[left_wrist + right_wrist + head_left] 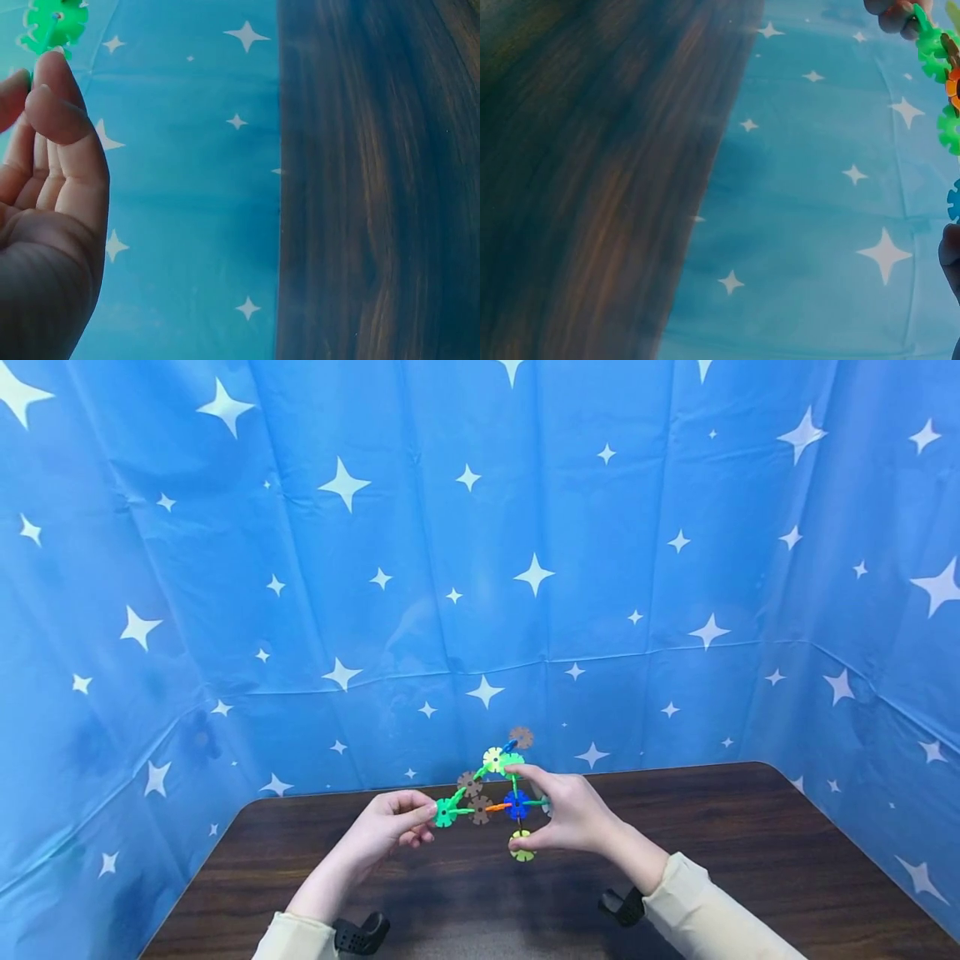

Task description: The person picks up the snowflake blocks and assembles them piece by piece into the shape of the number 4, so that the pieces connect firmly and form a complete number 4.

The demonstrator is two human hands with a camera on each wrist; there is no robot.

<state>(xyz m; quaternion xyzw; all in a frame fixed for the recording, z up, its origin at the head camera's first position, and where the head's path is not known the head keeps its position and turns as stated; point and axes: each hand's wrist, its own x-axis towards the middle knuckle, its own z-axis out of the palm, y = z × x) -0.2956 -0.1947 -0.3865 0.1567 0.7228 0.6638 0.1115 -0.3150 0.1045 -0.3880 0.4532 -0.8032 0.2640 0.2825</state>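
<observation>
A figure of interlocking plastic snowflake discs (516, 804) is held up above the table between both hands. Green, brown, orange, blue and yellow discs make it up, with a brown disc (521, 738) at its top tip. My left hand (386, 831) pinches the green disc (446, 812) at the left corner between thumb and fingers. On the other side, my right hand (577, 814) grips the figure, its index finger at an upper green disc and its thumb at the yellow disc (522, 846) below. In the right wrist view, only a part of the figure (933, 54) shows at the edge.
Below the hands lies a dark wood-grain table (300, 860). A blue curtain with white stars (480, 568) stands behind and along both sides. Black straps (362, 933) are worn at both wrists.
</observation>
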